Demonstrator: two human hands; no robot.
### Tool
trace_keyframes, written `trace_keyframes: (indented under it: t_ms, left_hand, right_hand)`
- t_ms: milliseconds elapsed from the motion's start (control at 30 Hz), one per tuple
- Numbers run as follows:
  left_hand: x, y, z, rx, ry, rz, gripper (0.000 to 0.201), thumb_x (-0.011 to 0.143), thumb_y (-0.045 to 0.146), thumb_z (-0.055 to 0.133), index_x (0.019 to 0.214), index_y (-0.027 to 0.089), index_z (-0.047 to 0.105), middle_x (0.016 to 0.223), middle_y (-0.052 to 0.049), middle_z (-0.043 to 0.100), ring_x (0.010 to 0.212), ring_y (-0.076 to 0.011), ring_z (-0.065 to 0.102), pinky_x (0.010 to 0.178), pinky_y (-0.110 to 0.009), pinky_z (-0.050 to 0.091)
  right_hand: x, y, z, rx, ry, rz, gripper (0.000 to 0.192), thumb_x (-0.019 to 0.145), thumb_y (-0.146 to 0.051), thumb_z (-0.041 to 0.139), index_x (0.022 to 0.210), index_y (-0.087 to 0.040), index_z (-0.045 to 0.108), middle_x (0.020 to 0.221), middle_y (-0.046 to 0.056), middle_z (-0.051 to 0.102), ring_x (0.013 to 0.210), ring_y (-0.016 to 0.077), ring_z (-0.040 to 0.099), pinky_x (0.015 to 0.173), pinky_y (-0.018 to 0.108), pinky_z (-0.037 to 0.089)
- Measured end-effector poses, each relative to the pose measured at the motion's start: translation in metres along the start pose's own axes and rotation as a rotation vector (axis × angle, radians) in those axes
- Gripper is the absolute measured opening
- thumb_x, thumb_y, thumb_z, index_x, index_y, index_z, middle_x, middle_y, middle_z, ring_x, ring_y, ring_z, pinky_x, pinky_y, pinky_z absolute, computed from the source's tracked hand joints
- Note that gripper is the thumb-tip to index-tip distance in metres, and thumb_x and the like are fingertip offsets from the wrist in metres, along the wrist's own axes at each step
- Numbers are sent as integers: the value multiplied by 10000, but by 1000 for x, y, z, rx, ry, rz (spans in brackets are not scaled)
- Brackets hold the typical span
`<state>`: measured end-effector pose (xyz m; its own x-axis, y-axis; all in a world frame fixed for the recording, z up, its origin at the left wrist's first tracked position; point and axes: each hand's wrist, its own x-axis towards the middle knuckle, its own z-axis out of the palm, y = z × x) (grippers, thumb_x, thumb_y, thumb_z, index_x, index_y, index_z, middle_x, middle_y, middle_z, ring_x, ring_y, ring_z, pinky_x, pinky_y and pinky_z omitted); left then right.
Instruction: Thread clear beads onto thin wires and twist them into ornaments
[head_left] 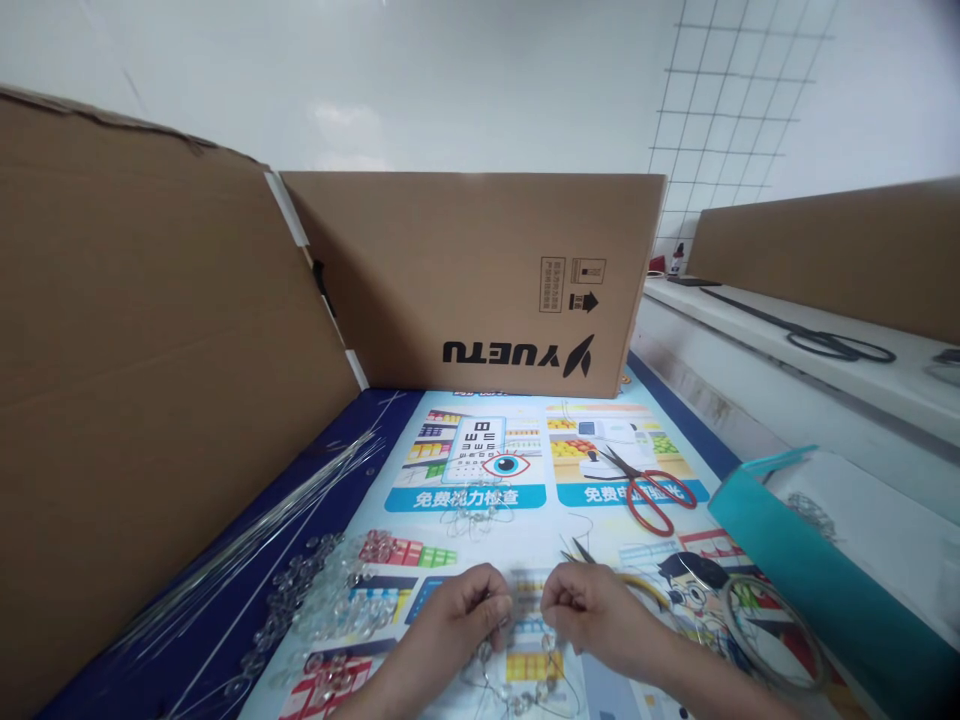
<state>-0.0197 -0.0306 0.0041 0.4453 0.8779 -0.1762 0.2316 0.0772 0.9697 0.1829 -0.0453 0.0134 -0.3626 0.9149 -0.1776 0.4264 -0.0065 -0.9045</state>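
Bead string [517, 697] between left hand [465, 612] and right hand [596, 610]

Closest in, the string sags in a loop on the bench [540, 540] below both hands. Each grip is pinched together, apparently on a string end, though the pinch itself is too fine to see clearly. Gentle, even tension should prevent kinks. Loose beads [330, 592] lie left; beyond, red scissors [636, 474] rest well apart.

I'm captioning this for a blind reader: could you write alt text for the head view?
A left hand and a right hand, close together, hold a beaded wire over a printed surface. Clear beads and loose wires lie to the left; red scissors and a teal box are to the right, with cardboard standing behind.
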Motion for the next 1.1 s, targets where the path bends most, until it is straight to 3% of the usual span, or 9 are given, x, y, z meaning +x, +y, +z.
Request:
trace_keyframes:
  t_ms: [400,467,533,600,700,800,967,1100]
  left_hand:
    - [1,-2,1,43,37,-14,189,796,325,512,677,178,511,514,33,576,413,-79,360,434,-194,274]
    - [0,-1,1,61,48,-30,174,795,309,501,682,177,509,512,35,569,413,-78,356,430,-191,272]
    - [0,-1,0,67,55,-39,170,794,301,494,681,176,505,511,36,561,410,-75,349,422,-187,269]
    - [0,0,0,66,63,-53,177,793,311,490,680,175,503,516,36,557,406,-74,349,412,-183,271]
    - [0,-1,-1,48,74,-82,182,789,331,488,692,177,506,526,35,558,409,-80,375,397,-176,286]
    - [1,-4,-1,25,104,-91,186,787,344,489,704,180,510,528,34,562,414,-83,399,389,-166,304]
    - [5,-11,-2,-11,146,-78,229,783,391,503,690,181,505,523,32,570,374,-73,392,369,-164,307]
    - [7,-15,-3,-17,157,-85,234,783,402,497,695,185,502,521,28,573,377,-80,402,363,-167,322]
  right_hand:
    - [-6,-5,-6,-97,-24,-1,138,722,-137,468,795,-170,581,595,-43,513,514,76,446,458,167,309]
    - [-9,-11,-12,-257,18,-29,152,751,-168,466,832,-182,594,667,-20,558,582,100,490,514,188,350]
    - [-12,-17,-21,-495,93,-88,173,775,-207,472,884,-194,606,831,24,595,759,149,530,665,240,397]
    - [-14,-21,-30,-739,145,-118,273,746,-253,532,1006,-205,596,1069,77,553,998,226,470,842,331,359]
    - [-17,-21,-41,-935,91,-61,564,645,-357,638,1180,-224,518,1263,114,428,1133,307,354,920,423,292]
    - [-20,-18,-47,-977,17,-24,666,609,-410,656,1232,-256,478,1238,109,439,1103,315,377,897,432,306]
    - [-30,-17,-45,-1078,50,-8,569,667,-262,558,1230,-256,477,995,104,538,941,281,472,793,393,354]
    - [-27,-12,-32,-1213,59,-30,559,654,-158,524,1211,-194,493,947,138,559,897,298,490,731,375,361]
